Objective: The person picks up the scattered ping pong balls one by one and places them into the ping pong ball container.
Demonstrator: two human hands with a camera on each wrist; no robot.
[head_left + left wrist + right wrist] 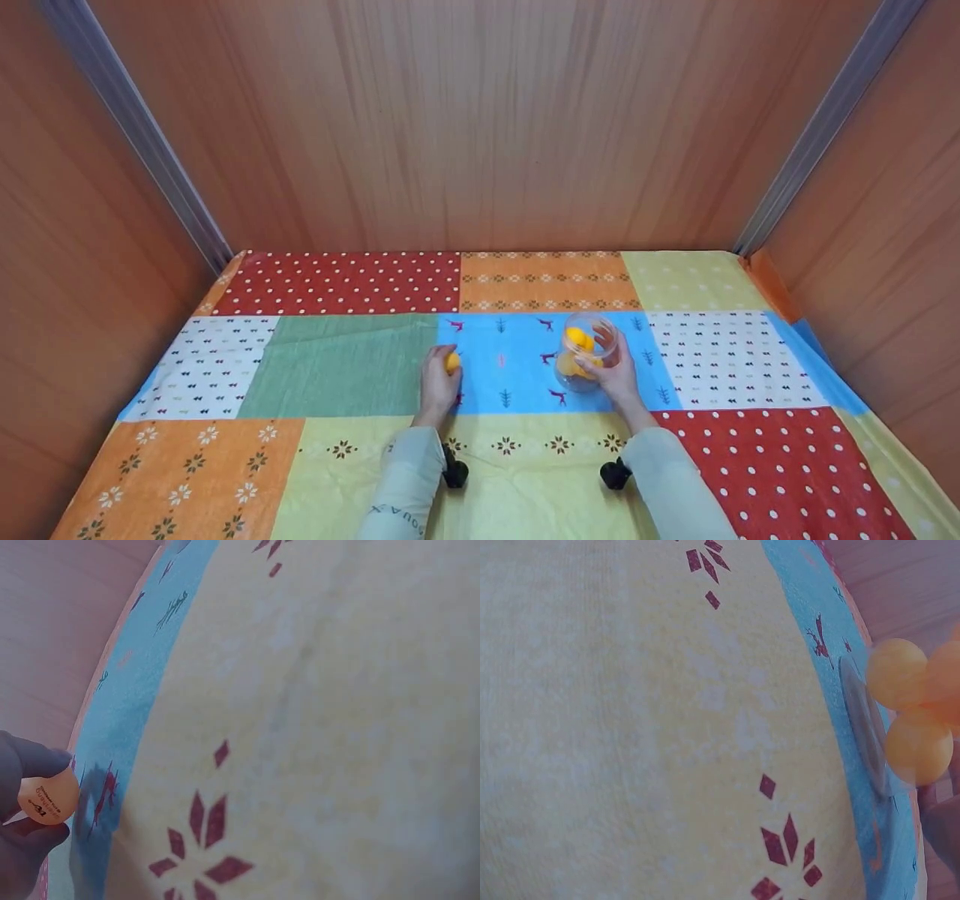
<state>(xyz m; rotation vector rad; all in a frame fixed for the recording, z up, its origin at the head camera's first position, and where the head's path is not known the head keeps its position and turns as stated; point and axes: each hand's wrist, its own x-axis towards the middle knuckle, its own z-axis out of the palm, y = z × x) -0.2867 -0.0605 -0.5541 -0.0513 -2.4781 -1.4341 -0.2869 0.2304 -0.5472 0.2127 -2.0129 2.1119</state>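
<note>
My left hand (441,381) pinches an orange ping-pong ball (49,796) between thumb and fingers, over the border of the green and blue cloth patches; dark printing shows on the ball. To the right, my right hand (616,373) grips a clear round jar (576,384) around its side, thumb in front and fingers behind. Several orange ping-pong balls (919,744) lie piled inside the jar, seen through its transparent wall. The jar's open mouth tips toward me over the blue patch. Only part of the right hand shows at the edge of the right wrist view.
A patchwork-print tablecloth (337,367) covers the table. Wood-grain panels (480,127) rise at the back and both sides, with grey metal posts (142,127) in the corners. A black wrist-worn device (454,471) sits at the left cuff, another (615,474) at the right.
</note>
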